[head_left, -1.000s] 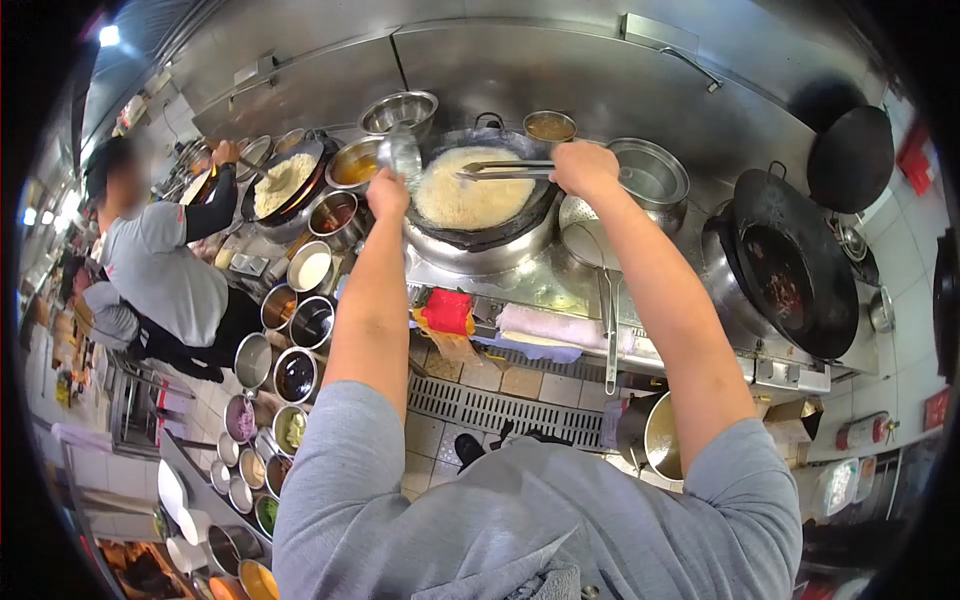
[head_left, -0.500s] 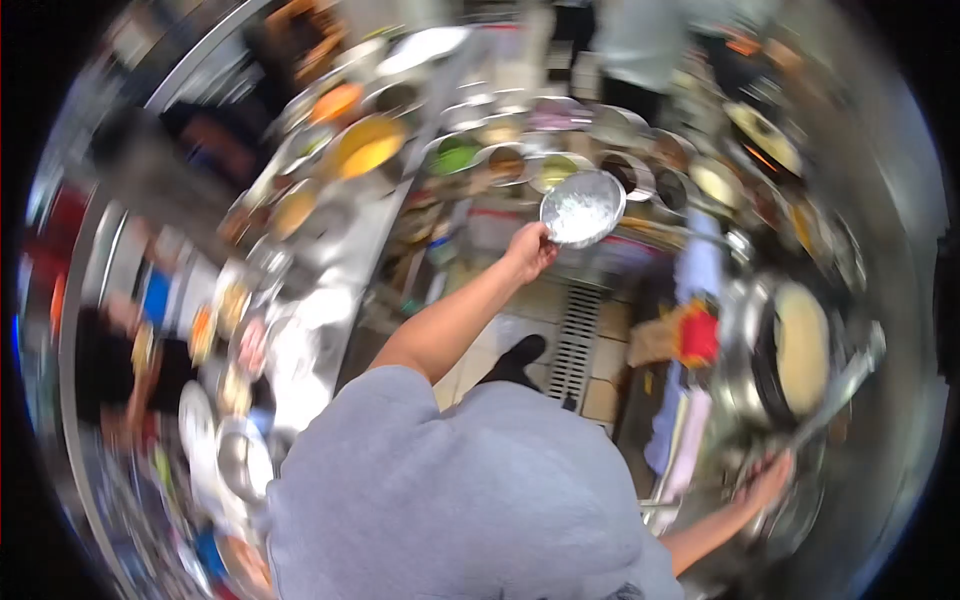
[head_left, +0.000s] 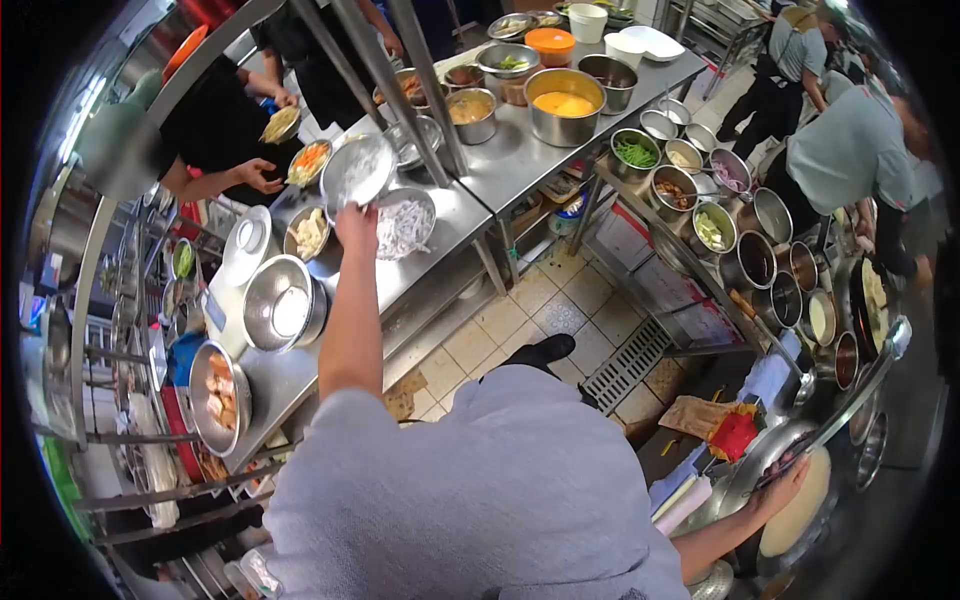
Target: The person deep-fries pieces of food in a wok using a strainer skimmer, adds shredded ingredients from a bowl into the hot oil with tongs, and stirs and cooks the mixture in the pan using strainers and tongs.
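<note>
Metal bowl (head_left: 358, 172), held above the counter (head_left: 465, 213) toward its far edge; the left hand's (head_left: 356, 228) fingers close on its rim, presumably leaving the hollow unobstructed. The right hand's (head_left: 784, 490) fingers close around tongs (head_left: 853, 393), pointed outward, probably for reach.

The steel counter (head_left: 520, 152) carries several metal bowls (head_left: 262, 302). On it stands also one pot (head_left: 566, 130) with yellow liquid, near an orange tub (head_left: 549, 46).

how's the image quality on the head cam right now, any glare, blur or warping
Head view: strong fisheye curving, with black corners; a bright highlight inside the deep steel bowl; sheen on the metal counter; a blurred patch over a person's head at upper left; the left hand reads fairly clearly
</note>
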A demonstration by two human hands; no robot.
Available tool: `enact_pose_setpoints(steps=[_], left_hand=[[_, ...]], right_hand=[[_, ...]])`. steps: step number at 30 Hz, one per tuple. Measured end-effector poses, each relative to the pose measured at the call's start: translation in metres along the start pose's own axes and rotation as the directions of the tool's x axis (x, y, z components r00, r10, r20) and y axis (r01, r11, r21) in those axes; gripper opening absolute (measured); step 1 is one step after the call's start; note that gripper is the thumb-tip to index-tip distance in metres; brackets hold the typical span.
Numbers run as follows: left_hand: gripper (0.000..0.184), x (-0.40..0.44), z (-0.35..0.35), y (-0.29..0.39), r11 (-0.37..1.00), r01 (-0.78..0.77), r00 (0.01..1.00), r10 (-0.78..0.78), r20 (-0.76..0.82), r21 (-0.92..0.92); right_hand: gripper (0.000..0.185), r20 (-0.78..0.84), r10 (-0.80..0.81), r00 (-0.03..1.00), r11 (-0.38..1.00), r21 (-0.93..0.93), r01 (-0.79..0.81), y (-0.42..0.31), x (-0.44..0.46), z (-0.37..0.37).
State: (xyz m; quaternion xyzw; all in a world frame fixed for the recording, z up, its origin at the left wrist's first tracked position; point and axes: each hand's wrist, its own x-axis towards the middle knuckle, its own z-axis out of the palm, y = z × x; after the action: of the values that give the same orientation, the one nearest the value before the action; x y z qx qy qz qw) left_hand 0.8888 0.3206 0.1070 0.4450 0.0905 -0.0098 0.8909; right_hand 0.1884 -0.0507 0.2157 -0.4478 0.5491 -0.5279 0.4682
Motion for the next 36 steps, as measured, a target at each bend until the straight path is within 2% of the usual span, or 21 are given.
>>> enact_pose_setpoints(steps=[1,2,3,4,7,9,10,11,13,14,16,19,21,23,25,26,28,29,30,34,36], left_hand=[[0.012,0.053,-0.021,-0.017,0.917,-0.205,0.971,0.146,0.189,0.341],[0.016,0.021,0.026,0.004,0.999,0.049,0.999,-0.048,0.014,-0.008],[0.020,0.052,0.018,-0.006,0.981,0.000,0.985,-0.034,0.171,0.194],[0.024,0.037,0.046,0.003,0.984,0.170,0.983,-0.173,0.065,0.048],[0.026,0.015,0.053,0.004,0.963,0.270,0.950,-0.270,0.156,0.018],[0.029,-0.007,0.018,-0.006,0.928,0.295,0.813,-0.369,0.450,0.227],[0.031,-0.024,-0.002,-0.017,0.784,0.576,0.759,-0.618,0.204,0.231],[0.033,-0.061,-0.010,-0.015,0.614,0.719,0.588,-0.787,0.186,0.325],[0.034,-0.133,-0.001,-0.004,0.526,0.781,0.580,-0.811,-0.079,0.336],[0.034,-0.130,-0.010,-0.010,0.519,0.781,0.578,-0.811,-0.089,0.347],[0.029,-0.108,-0.036,-0.040,0.846,0.519,0.837,-0.474,-0.274,0.122],[0.020,-0.075,-0.038,-0.051,0.882,0.404,0.910,-0.358,-0.211,0.243],[0.017,-0.090,-0.024,-0.057,0.851,0.397,0.917,-0.360,-0.170,0.344],[0.016,-0.130,0.009,-0.062,0.719,0.240,0.938,-0.344,0.034,0.653],[0.013,-0.175,0.059,-0.083,0.577,0.204,0.879,-0.464,0.112,0.791],[0.012,-0.190,0.079,-0.104,0.543,0.147,0.822,-0.532,0.204,0.827],[0.012,-0.225,0.118,-0.167,0.555,0.015,0.608,-0.666,0.433,0.832],[0.013,-0.268,0.159,-0.177,0.580,0.075,0.525,-0.715,0.462,0.811],[0.013,-0.295,0.188,-0.199,0.581,-0.003,0.411,-0.741,0.531,0.814],[0.012,-0.410,0.290,-0.272,0.712,-0.251,-0.011,-0.679,0.734,0.656],[0.012,-0.479,0.329,-0.278,0.777,-0.186,-0.157,-0.627,0.763,0.601]], right_hand=[[0.021,0.012,0.003,1.000,1.000,-0.009,-0.003,0.001,0.003,0.005],[0.021,0.024,-0.002,1.000,1.000,-0.002,0.002,0.002,0.005,0.008],[0.021,0.029,-0.007,1.000,1.000,0.005,0.006,0.004,0.006,0.008],[0.022,0.049,-0.007,0.999,1.000,0.006,0.006,0.006,0.008,0.006],[0.024,-0.005,0.009,1.000,1.000,-0.013,-0.010,0.001,-0.004,0.005],[0.027,-0.035,0.012,0.999,1.000,-0.012,-0.012,0.000,-0.012,-0.004],[0.029,-0.057,0.014,0.998,0.999,-0.041,-0.016,0.004,-0.016,-0.016],[0.031,-0.078,0.015,0.997,0.997,-0.071,-0.021,0.007,-0.021,-0.027],[0.033,-0.103,0.036,0.994,0.993,-0.106,-0.047,0.007,-0.032,-0.040],[0.033,-0.145,0.031,0.989,0.989,-0.139,-0.052,0.006,-0.036,-0.046],[0.035,-0.181,0.004,0.984,0.979,-0.198,-0.040,0.008,-0.042,-0.056],[0.039,-0.078,-0.135,0.988,0.931,-0.350,0.100,-0.008,-0.049,-0.060],[0.040,-0.048,-0.154,0.987,0.898,-0.424,0.119,-0.006,-0.040,-0.085],[0.036,0.130,-0.382,0.915,0.602,-0.716,0.354,-0.032,-0.052,-0.074],[0.034,0.311,-0.388,0.867,0.425,-0.775,0.468,-0.071,-0.073,-0.053],[0.034,0.340,-0.365,0.867,0.418,-0.772,0.479,-0.094,-0.083,-0.037],[0.040,0.411,-0.309,0.858,0.225,-0.845,0.485,-0.128,-0.097,-0.028],[0.043,0.375,-0.219,0.901,0.101,-0.909,0.404,-0.142,-0.101,-0.026],[0.043,0.419,-0.242,0.875,-0.013,-0.903,0.429,-0.151,-0.101,-0.030],[0.045,0.431,-0.232,0.872,-0.316,-0.881,0.351,-0.182,-0.102,-0.050],[0.045,0.345,-0.222,0.912,-0.359,-0.898,0.253,-0.193,-0.105,-0.059]])
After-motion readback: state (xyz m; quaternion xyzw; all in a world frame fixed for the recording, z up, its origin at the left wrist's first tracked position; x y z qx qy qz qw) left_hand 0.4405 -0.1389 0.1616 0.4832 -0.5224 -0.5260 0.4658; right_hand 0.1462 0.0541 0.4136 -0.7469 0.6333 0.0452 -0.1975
